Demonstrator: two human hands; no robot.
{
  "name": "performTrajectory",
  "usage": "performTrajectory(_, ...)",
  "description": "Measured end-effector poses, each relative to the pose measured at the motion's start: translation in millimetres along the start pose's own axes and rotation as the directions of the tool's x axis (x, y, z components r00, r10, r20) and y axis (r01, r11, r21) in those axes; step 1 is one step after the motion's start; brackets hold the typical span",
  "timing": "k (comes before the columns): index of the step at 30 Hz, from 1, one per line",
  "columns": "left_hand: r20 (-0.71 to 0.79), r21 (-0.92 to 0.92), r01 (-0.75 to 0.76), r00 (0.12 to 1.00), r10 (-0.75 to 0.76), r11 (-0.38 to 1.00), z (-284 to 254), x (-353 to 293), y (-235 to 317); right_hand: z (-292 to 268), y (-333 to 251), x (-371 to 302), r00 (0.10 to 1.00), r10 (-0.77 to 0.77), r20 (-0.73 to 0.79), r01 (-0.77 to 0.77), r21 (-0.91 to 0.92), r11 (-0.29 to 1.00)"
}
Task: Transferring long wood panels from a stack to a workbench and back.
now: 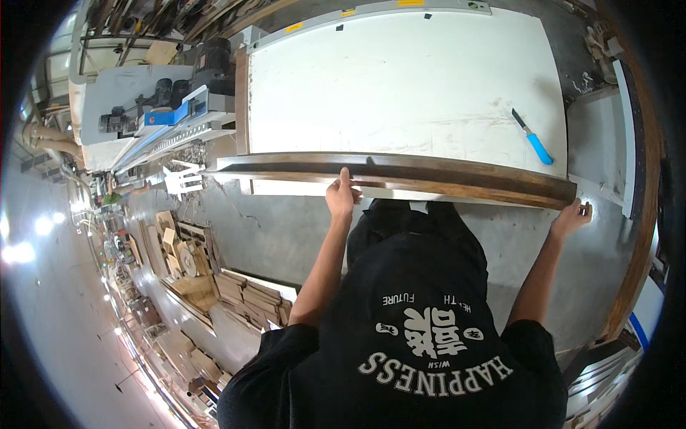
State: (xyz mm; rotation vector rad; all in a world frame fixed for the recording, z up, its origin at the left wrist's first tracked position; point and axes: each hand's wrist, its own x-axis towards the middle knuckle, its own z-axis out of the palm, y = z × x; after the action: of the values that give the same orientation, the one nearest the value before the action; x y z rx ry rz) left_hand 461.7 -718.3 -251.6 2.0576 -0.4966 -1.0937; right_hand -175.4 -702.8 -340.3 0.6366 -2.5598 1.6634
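Note:
A long dark brown wooden moulding [429,173] with a lengthwise channel lies along the near edge of the white tabletop [393,86]. Its left end sticks out past the table's left side. My left hand [344,194] pinches the near edge left of the middle, thumb on top and the other fingers partly hidden beneath. At the right end, my right hand [570,219] has its fingers curled around the corner of the moulding. Beyond that end, on the tabletop, lies a knife [534,140] with a blue handle and a dark blade.
A grey metal spirit level [379,10] lies along the table's far edge. Left of the table stands a machine with a blue-trimmed rail [166,116] and dark motors. Stacked boards [250,300] lie on the floor at lower left. A brown beam [643,214] stands at the far right.

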Motion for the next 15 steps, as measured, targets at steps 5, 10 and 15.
performTrajectory(5, 0.235, 0.607, -0.657, 0.685, 0.689, 0.447, -21, 19, 14, 45, 21, 26, 0.998, 0.047, -0.039, -0.046, 0.007, 0.999)
performTrajectory(10, 0.582, 0.658, -0.751, 0.551, 0.598, 0.052, -31, 61, 19, 68, 44, 24, 0.994, 0.105, 0.033, -0.09, -0.306, 0.948)
performTrajectory(15, 0.719, 0.64, -0.767, 0.576, 0.39, -0.046, -32, 90, 33, 61, 41, 17, 0.93, -0.207, 0.305, 0.318, -0.383, 0.867)
